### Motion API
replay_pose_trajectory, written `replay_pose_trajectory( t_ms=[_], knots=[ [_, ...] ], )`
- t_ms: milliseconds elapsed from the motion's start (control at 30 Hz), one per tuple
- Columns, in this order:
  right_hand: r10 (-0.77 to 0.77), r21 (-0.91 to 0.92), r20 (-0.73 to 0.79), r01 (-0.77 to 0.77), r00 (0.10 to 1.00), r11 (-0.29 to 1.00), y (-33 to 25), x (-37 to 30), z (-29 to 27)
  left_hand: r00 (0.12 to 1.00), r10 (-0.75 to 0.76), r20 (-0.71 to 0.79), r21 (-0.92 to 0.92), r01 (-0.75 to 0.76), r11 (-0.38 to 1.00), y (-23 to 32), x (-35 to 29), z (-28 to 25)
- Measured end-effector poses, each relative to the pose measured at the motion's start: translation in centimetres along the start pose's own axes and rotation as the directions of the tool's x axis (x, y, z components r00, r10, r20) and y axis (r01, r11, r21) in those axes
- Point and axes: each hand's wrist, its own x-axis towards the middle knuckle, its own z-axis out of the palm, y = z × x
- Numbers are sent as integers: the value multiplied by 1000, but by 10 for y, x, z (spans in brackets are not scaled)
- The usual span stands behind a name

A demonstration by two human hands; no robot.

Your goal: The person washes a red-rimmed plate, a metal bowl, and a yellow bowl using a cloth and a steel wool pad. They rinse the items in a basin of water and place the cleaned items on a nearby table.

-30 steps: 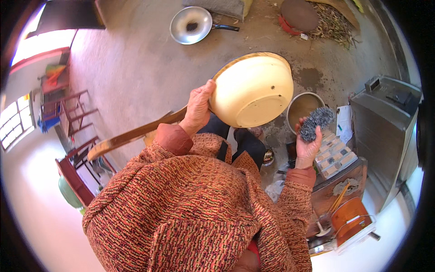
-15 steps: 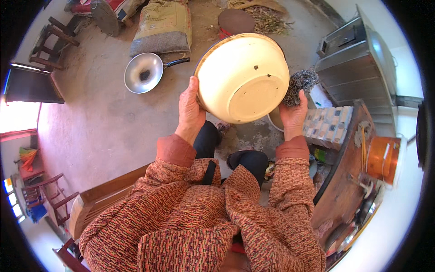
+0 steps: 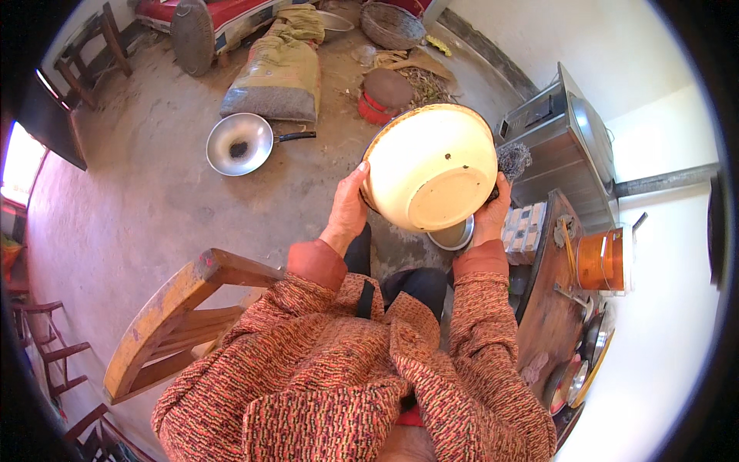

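Note:
A cream enamel basin with a worn, brownish rim and a few dark chips is tilted in front of me, its underside facing me. My left hand grips its left rim, thumb on the outside. My right hand supports the right side and also holds a grey steel wool scourer against it. Some of the right fingers are hidden behind the basin. Below the basin, partly covered by it, a metal bowl sits low near my knees.
On the floor ahead lie a frying pan and a large sack. A red round container stands beyond the basin. To my right are stacked tiled blocks and a wooden counter; a wooden chair is at my left.
The view has shifted, and the basin with both hands now appears lower and farther right. Both hands still hold the basin, and the scourer is more hidden behind its edge.

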Motion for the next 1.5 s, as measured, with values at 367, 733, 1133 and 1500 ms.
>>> replay_pose_trajectory(
  t_ms=[367,733,1133,1500],
  knots=[
    [-12,-45,-118,7,993,999,-3,-37,-67,979,-95,179,315,34,948,-8,-34,22],
    [-228,-692,423,475,877,544,-23,-44,-39,990,-65,126,498,-6,867,-30,-38,14],
    [-214,-493,868,827,448,-271,-1,-103,34,989,129,76,513,-150,845,-47,-42,1],
    [-184,-516,856,821,483,-245,-18,-117,70,953,227,201,623,-303,721,-40,-41,9]
  ],
)
